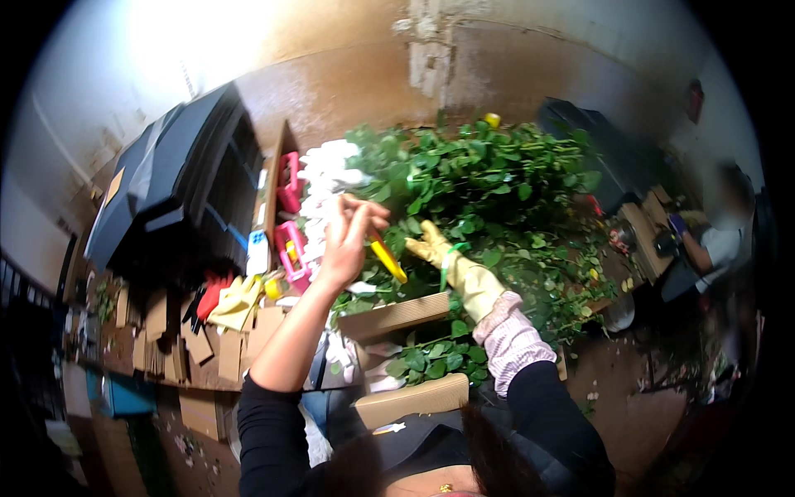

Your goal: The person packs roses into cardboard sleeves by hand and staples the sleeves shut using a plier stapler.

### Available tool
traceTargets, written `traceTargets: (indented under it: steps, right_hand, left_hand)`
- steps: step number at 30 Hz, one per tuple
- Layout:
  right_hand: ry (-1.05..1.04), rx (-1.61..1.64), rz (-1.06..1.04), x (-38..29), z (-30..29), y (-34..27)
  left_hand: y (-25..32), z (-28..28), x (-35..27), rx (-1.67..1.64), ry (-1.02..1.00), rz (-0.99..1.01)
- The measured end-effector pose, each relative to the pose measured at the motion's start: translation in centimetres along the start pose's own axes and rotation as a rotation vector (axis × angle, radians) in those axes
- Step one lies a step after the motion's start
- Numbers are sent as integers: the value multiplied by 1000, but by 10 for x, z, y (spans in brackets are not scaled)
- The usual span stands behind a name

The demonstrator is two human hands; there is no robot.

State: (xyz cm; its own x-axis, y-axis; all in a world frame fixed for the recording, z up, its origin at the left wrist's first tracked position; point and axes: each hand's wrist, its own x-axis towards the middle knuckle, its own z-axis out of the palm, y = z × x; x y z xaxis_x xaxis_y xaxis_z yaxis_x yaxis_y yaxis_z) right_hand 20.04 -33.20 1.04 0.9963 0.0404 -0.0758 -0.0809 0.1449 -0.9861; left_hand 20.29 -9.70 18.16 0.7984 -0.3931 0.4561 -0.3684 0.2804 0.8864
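My left hand (pixel 349 239) is bare and raised over the worktable, its fingers curled around a tool with a yellow handle (pixel 389 259). The handle slants down toward the leaves; the tool's kind cannot be told. My right hand (pixel 444 248) wears a long yellow rubber glove, with a green band (pixel 445 267) around its wrist. Its fingers are spread beside a large heap of leafy green stems (pixel 490 168), and nothing shows between them. White-wrapped flower heads (pixel 332 164) lie at the left end of the heap. Below my hands stands a corrugated cardboard piece (pixel 397 315) with leafy stems (pixel 441 355) behind another cardboard edge.
Pink plastic baskets (pixel 292 251) and a phone (pixel 258 251) stand left of the flowers. Yellow gloves (pixel 237 301) lie among cardboard pieces (pixel 230 354). Large dark boxes (pixel 177 168) are stacked at the left. A person (pixel 714 242) sits at the far right, beside cardboard (pixel 643 239).
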Motion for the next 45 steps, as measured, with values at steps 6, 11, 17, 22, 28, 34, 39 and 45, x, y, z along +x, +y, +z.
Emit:
traceTargets:
  steps: [6, 11, 17, 22, 28, 34, 39, 45]
  right_hand:
    - [121, -277, -106, -11, -14, -9]
    - [253, -526, -75, -78, 42, -111]
    - [67, 182, 86, -42, 26, -79]
    - [-267, 661, 136, -24, 4, -53]
    - [-247, 442, 96, -34, 42, -56]
    - [-333, 759, 167, -42, 57, -82]
    - [-332, 421, 286, -37, 72, -104]
    - [-377, 346, 97, -40, 70, -101]
  left_hand:
    - [-124, 59, 56, 970, 85, 23]
    - [-83, 50, 50, 1106, -15, -216]
    - [-94, 36, 79, 1073, -56, -251]
    - [-91, 44, 95, 1116, -129, -403]
    - [-117, -11, 127, 1291, -399, -358]
    - [-83, 8, 118, 758, -84, -590]
    - [-81, 9, 118, 812, -188, -626]
    - [-81, 11, 118, 759, -224, -679]
